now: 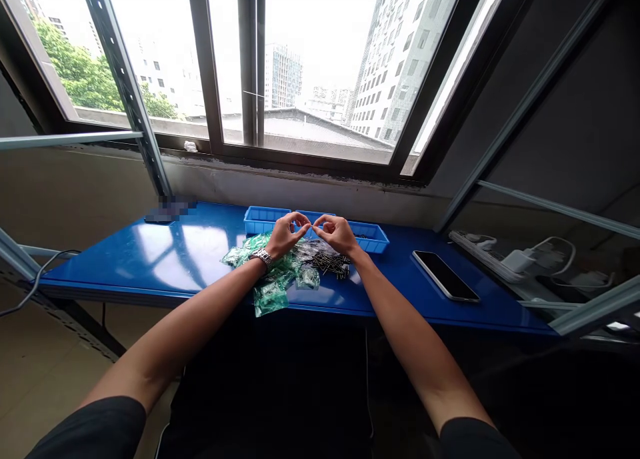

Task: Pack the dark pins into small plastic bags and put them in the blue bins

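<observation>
My left hand [287, 235] and my right hand [339, 234] meet fingertip to fingertip above the middle of the blue table [165, 259]. Thumb and forefinger are pinched on each hand. Whatever is between them is too small to make out. Beneath my left hand lies a heap of small green plastic bags [273, 298], some with contents I cannot identify. Clear plastic bags [306, 248] lie between and below the hands. Close under my right hand is a loose pile of dark screws [331, 266]. A watch [263, 256] is on my left wrist.
Behind my hands stand blue plastic bins [267, 214], the right one [373, 242] holding small dark pieces. A phone [446, 276] lies at the right. Beyond it are a white charger [519, 260] and cable. A blurred dark object [170, 209] sits back left. Metal posts [133, 89] flank the table.
</observation>
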### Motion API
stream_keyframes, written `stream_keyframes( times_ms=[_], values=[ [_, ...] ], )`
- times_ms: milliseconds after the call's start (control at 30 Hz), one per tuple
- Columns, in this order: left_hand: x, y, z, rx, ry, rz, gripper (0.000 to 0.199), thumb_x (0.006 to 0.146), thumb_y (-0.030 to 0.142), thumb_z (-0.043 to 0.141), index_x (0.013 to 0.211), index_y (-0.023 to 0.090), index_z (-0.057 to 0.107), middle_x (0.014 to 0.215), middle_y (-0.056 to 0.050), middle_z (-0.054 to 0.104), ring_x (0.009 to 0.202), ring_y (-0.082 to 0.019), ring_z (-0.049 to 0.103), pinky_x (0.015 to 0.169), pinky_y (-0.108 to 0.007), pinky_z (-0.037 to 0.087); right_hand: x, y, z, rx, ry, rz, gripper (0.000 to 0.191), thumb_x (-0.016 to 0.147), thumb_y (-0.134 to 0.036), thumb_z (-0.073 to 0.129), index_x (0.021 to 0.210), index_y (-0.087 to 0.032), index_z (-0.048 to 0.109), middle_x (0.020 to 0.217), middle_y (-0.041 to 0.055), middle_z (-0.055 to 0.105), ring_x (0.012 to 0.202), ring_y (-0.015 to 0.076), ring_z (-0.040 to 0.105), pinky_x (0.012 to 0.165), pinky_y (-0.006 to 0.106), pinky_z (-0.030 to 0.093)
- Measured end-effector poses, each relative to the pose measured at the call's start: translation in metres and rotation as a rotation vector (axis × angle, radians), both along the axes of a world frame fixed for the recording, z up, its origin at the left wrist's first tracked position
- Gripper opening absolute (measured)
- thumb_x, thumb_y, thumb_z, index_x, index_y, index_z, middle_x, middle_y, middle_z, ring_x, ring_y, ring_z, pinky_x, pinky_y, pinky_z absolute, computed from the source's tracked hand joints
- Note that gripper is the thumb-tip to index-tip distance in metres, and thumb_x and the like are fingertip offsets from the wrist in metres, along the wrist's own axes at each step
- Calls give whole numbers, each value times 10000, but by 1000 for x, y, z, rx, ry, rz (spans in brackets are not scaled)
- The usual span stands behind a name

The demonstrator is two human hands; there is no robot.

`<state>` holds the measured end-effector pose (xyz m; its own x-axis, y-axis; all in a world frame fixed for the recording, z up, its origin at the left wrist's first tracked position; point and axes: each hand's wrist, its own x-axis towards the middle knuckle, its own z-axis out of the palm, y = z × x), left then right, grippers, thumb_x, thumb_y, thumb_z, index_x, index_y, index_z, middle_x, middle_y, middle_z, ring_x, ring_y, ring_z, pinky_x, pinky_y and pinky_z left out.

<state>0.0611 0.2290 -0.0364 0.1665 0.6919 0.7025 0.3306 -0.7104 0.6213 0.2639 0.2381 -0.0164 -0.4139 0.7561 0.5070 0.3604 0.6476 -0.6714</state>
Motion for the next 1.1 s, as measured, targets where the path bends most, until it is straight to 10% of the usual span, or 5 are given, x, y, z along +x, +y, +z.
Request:
stream_keyframes(
  times_ms=[1100],
  values=[
    [0, 0, -2, 2, 90, 24, 205, 923, 399, 705, 890, 198, 721, 896, -58, 727, 825, -212, 604, 713, -340, 471, -2, -1, -1, 70, 51, -48, 286, 892, -435, 686, 878, -149, 687, 523, -75, 379, 492, 90, 301, 500, 254, 245]
  ],
)
